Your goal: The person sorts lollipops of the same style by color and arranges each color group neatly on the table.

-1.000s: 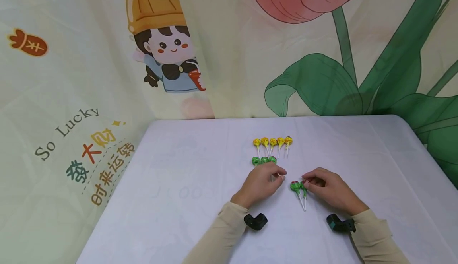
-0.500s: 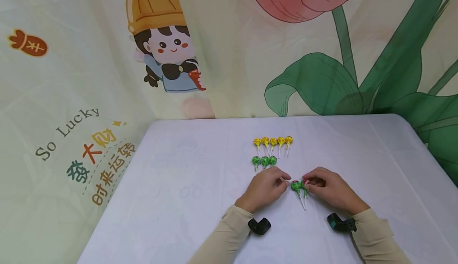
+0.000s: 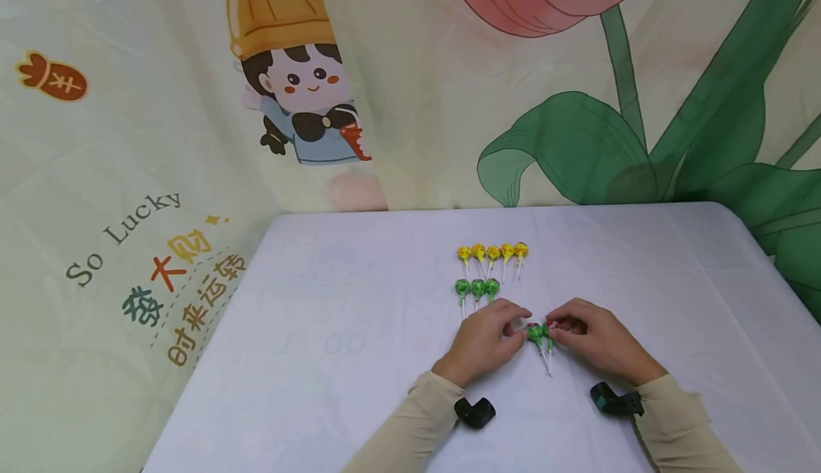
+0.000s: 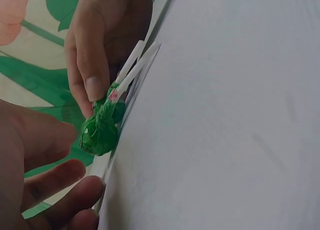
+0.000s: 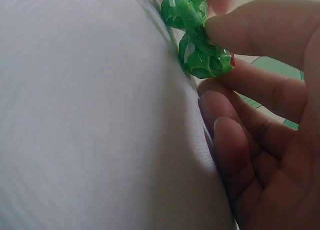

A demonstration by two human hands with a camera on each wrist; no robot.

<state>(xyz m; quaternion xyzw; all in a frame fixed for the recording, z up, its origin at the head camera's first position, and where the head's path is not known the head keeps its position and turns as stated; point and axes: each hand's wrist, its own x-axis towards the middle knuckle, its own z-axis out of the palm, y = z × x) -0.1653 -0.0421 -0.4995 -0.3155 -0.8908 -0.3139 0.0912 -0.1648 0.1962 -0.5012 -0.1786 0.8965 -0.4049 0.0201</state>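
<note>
Two green-wrapped lollipops lie side by side between the hands, white sticks toward the person. My right hand [image 3: 599, 341] pinches the right-hand lollipop [image 5: 207, 62] by its wrapped head, thumb against the wrapper. Fingertips of my left hand [image 3: 484, 341] are right at the head of the left-hand lollipop [image 4: 99, 136], the fingers spread and loosely bent around its side. Beyond the left hand stands a short row of three green lollipops [image 3: 477, 288], their sticks partly hidden by that hand. Farther back is a row of several yellow lollipops [image 3: 493, 253].
A white cloth covers the table [image 3: 321, 281]. Behind it hangs a printed backdrop [image 3: 423, 102] with a cartoon figure and a large flower. Dark wrist cameras sit on both forearms, the left camera [image 3: 474, 412] close above the cloth.
My left hand has moved right and slightly nearer the person, from beside the green row to the left-hand lollipop. The right hand keeps its pinch almost in place.
</note>
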